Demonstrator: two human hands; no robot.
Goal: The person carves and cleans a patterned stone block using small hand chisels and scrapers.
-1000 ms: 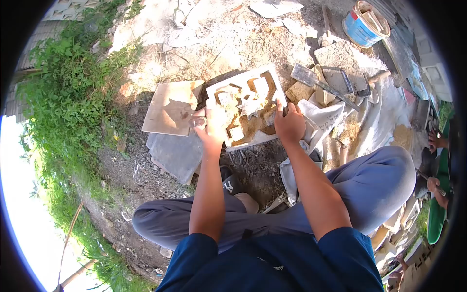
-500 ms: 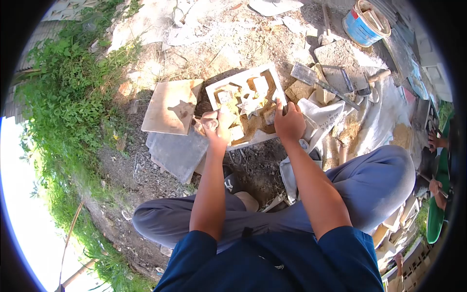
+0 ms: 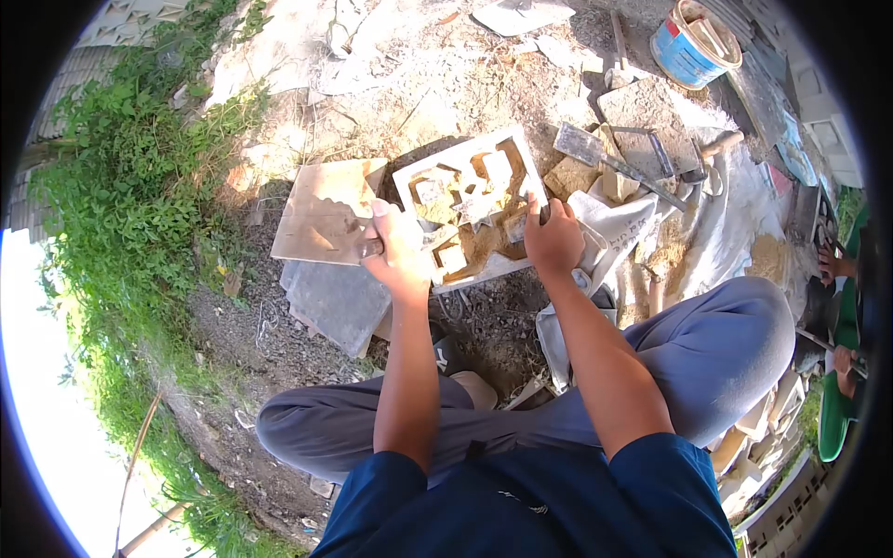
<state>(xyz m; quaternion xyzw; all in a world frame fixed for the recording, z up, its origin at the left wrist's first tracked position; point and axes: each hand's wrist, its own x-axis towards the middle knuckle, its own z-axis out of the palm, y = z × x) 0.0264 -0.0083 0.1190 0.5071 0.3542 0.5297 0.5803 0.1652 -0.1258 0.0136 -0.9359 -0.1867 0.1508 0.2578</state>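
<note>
Carved panel (image 3: 479, 206) is on/just above the ground ahead of the crossed legs, between both hands, slightly skewed. R hand (image 3: 555, 237) clamped on its R rim, thumb on top, fingers wrapping the outer edge. L hand (image 3: 398, 249) closed round a stubby tool (image 3: 370, 248) at the L edge; can't tell if that hand also bears on the panel.

Handling, est.: stiff, prob stone or sim., mod heavy for its size, brittle. Thin ribs + star pts in the middle likely chip first, so grip the plain outer rim, ideally opp. sides, not the cutwork. Dusty faces may slip a bit.

Containers: blue bucket (image 3: 686, 61) top R, upright, pale flat pcs sticking up inside; lower contents hidden. Panel recesses act like shallow trays: yellow-brown, gritty floors, can't tell loose dust vs raw material. White sack (image 3: 625, 221) w/ lettering lies flat-ish just R of the R hand, contents n/a from here.

Nearby: plain tile (image 3: 312, 200) on L, overlapping grey slab (image 3: 339, 314).
</note>
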